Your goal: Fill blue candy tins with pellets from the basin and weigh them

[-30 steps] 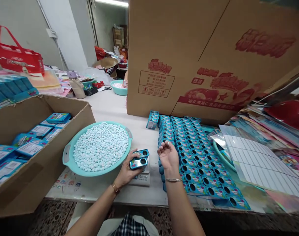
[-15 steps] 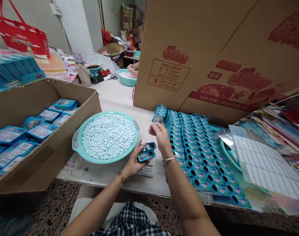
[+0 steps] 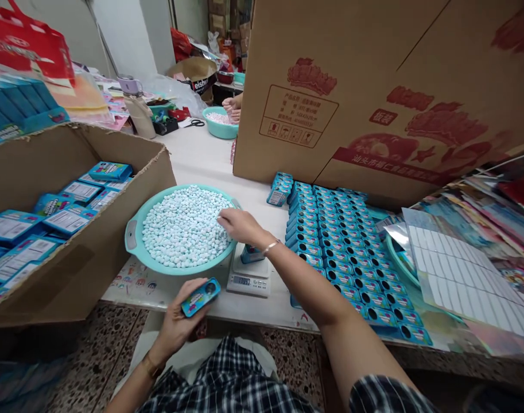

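Note:
My left hand (image 3: 182, 318) grips a small blue candy box (image 3: 200, 297) in front of the table edge, its round dark hole facing up. Over the right rim of a turquoise basin (image 3: 136, 255), my right hand (image 3: 241, 225) has its fingers pinched together, and whatever is between them is hidden. Small pale candies (image 3: 186, 229) fill the basin. Partly covered by my right wrist, another blue box (image 3: 251, 255) rests on a white digital scale (image 3: 248, 285), whose display is lit.
Rows of blue boxes with holes (image 3: 343, 246) stand at right, before a large carton (image 3: 296, 115). An open cardboard box (image 3: 128, 229) at left holds more blue boxes. Labels on a sheet (image 3: 460, 275) lie far right. Another person's hands (image 3: 233, 109) work at a farther basin (image 3: 222, 129).
My left hand has moved down and left, away from the scale, with a blue box. A second box now stands on the scale. My right hand has swung left to the candy basin.

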A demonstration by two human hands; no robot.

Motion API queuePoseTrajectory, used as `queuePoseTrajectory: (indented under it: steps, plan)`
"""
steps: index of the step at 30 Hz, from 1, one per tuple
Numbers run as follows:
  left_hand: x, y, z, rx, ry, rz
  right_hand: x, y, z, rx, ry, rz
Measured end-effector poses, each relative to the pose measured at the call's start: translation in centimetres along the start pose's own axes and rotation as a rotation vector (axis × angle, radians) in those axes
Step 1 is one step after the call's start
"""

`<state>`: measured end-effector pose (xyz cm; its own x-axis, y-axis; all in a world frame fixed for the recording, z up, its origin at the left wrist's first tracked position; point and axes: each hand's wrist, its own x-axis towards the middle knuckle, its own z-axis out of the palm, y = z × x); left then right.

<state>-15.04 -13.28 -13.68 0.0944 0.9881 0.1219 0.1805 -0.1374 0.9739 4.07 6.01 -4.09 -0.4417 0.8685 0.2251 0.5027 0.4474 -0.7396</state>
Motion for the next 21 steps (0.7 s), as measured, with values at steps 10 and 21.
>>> queuePoseTrajectory:
  steps: [10,21]
  plan:
    - [0.1,-3.1,-0.6,0.11,0.258,-0.102,4.8,-0.3,6.6,-0.11,-0.369,0.031]
    - [-1.7,-4.2,-0.2,0.096,0.363,-0.192,7.7,-1.0,2.5,1.121,-0.15,0.382]
